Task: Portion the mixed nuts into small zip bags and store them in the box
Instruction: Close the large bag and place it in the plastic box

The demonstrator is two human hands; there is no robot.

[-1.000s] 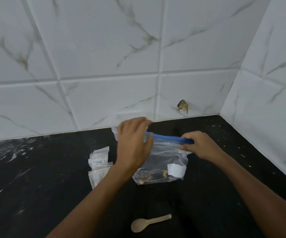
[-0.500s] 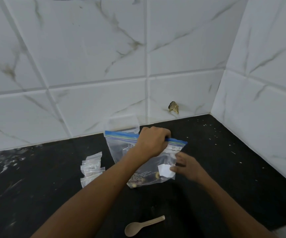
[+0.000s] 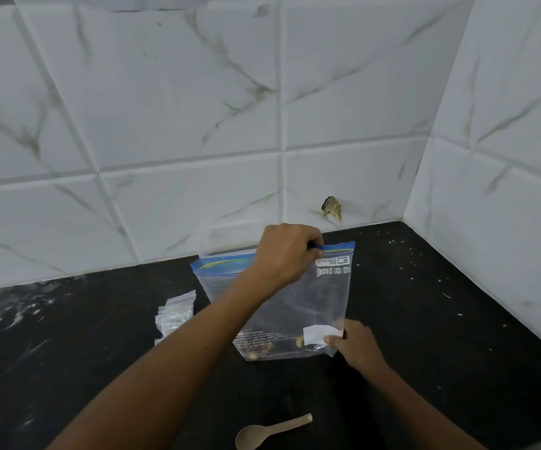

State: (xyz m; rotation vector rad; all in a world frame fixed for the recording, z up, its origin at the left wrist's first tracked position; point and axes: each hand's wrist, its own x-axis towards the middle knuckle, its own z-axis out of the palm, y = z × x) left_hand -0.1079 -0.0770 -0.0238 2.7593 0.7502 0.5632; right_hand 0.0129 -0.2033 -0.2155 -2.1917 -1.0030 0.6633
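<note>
- Print on the large zip bag (image 3: 298,303) reads "MICRO WAVE SAFE" and "MULTI USE"; few nuts (image 3: 299,342) lie at its bottom
- Left hand (image 3: 287,254) pinches its blue zip; right hand (image 3: 355,344) grips the lower corner
- Small zip bags (image 3: 175,315) and spoon (image 3: 270,431) lie on the worktop (image 3: 425,319)

Right hand (image 3: 356,344) now at bag (image 3: 295,306) bottom
</note>
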